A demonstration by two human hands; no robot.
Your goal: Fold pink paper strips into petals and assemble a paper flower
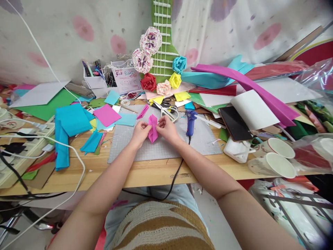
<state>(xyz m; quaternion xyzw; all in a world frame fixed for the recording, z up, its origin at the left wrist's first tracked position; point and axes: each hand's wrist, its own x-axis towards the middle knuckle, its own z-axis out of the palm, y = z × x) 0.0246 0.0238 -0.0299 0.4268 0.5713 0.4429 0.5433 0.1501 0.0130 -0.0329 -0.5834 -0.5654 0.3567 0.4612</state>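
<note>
Folded magenta paper [153, 136], pinched between left hand [141, 132] and right hand [168, 129], over grey cutting mat [204, 147], scissors [163, 109] beyond, blue glue gun [190, 125], corded, to the right, paper cups [281, 165], handmade flowers [148, 82] against green board [170, 50].

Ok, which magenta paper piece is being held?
The folded magenta paper piece with tapering ends, pinched by the left hand and right hand. The small folded magenta strip, flat magenta square and long magenta sheet all lie untouched.
</note>
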